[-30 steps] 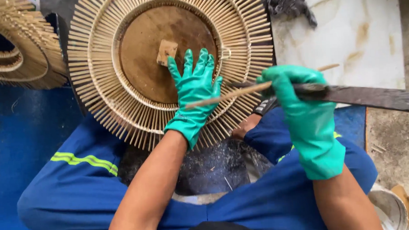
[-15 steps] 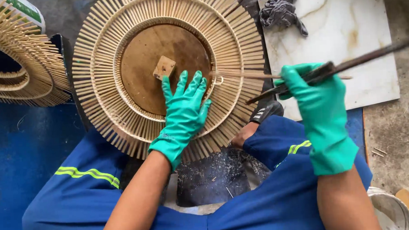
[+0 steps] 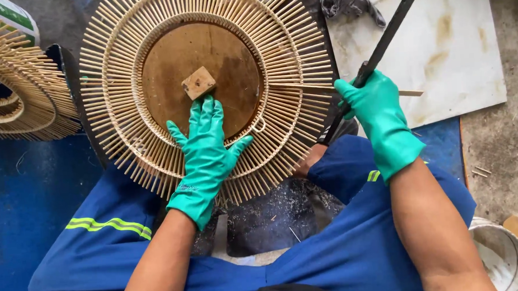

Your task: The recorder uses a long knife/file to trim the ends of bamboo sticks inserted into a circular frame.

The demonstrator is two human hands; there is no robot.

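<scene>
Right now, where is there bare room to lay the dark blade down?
Free: the white marble slab right of the grey rag, and blue mat lower left. Crowded: the round bamboo-spoke frame under the left hand, and the lap.

Open passage: white slab right; obstructions: round bamboo frame centre, stacked frames left, grey rag.

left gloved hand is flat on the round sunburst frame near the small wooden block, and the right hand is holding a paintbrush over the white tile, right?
Not quite: the right hand grips a long dark flat blade, not a paintbrush, as the head view shows. The rest holds: the left hand lies flat on the sunburst frame near the wooden block.
</scene>
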